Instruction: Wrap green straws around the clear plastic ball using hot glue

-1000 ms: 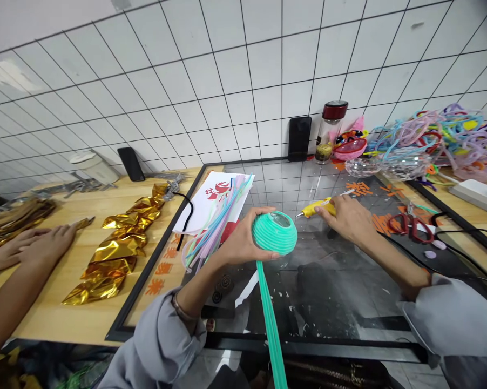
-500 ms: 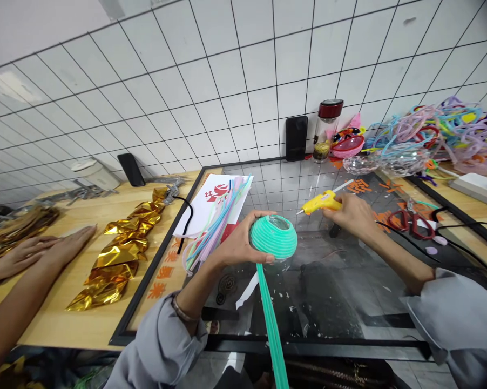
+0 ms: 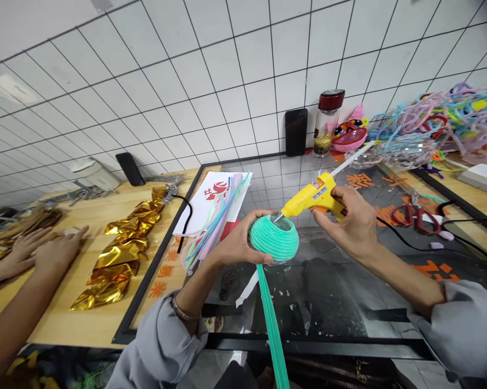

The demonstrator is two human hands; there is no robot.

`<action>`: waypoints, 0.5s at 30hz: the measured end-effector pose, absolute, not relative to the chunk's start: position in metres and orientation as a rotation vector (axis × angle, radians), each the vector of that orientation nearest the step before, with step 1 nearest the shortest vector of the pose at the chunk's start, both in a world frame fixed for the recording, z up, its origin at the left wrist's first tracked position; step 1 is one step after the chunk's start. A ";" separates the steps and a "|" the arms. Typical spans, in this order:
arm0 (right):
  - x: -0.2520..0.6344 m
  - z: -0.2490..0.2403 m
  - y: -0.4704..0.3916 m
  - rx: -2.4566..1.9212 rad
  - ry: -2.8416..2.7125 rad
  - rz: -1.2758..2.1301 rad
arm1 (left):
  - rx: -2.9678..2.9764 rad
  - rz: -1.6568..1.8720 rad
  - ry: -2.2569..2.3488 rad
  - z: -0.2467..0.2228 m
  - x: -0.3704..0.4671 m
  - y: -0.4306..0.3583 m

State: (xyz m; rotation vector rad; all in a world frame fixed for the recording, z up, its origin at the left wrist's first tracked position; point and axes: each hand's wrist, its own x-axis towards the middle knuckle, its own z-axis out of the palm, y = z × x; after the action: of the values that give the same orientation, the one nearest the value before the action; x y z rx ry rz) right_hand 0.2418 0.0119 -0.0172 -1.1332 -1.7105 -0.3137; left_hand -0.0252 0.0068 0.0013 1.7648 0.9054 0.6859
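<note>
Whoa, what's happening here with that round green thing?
The person's left hand is holding the round green piece, and a long green strip runs down from beneath it. The right hand is gripping a yellow glue gun, with its tip at the open top of the green piece. Any glue is too small to see. Off to the left, another person's hands are near some gold foil.

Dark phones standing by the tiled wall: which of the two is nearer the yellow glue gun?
The phone beside the red-lidded bottle; the other phone stands farther left, near the gold foil, well away from the glue gun.
</note>
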 end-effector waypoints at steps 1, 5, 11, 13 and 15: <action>0.242 -0.018 0.012 -1.114 -1.719 -0.321 | 1.764 0.685 0.907 0.002 -0.025 0.006; 0.241 -0.018 0.010 -1.106 -1.755 -0.295 | 1.760 0.681 0.901 0.002 -0.025 0.005; 0.241 -0.019 0.008 -1.144 -1.761 -0.270 | 1.785 0.674 0.918 0.000 -0.027 0.006; 0.241 -0.019 0.008 -1.135 -1.765 -0.269 | 1.798 0.668 0.927 -0.002 -0.028 0.006; 0.241 -0.019 0.008 -1.124 -1.767 -0.267 | 1.806 0.662 0.932 -0.003 -0.029 0.006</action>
State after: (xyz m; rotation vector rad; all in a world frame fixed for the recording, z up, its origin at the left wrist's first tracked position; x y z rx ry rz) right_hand 0.2407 0.0077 -0.0191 -1.1236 -1.7672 -0.2673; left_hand -0.0290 0.0063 -0.0027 1.8064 0.9323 0.6622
